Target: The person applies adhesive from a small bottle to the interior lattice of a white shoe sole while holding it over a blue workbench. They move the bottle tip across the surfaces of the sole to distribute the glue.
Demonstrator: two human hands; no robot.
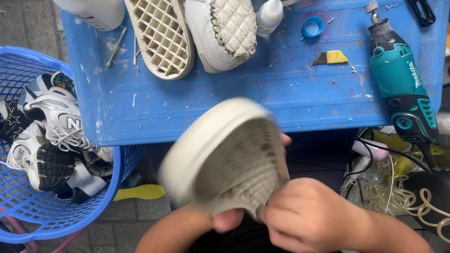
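Held just off the near edge of the blue table (147,115): a pale grey-white shoe sole (224,157), blurred, waffle-grid tread up, smooth rim curving left. Right hand (304,217) closed on its near end; left hand (224,219) gripping from beneath, mostly hidden. Far on the table, another sole (161,32) beside a white shoe (225,26); right, a teal rotary tool (399,81). Left, a blue basket (13,204) of sneakers (51,135).

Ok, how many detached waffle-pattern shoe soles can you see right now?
2: one sole held blurred in the left hand and right hand, one sole lying on the blue table. Others may be hidden.
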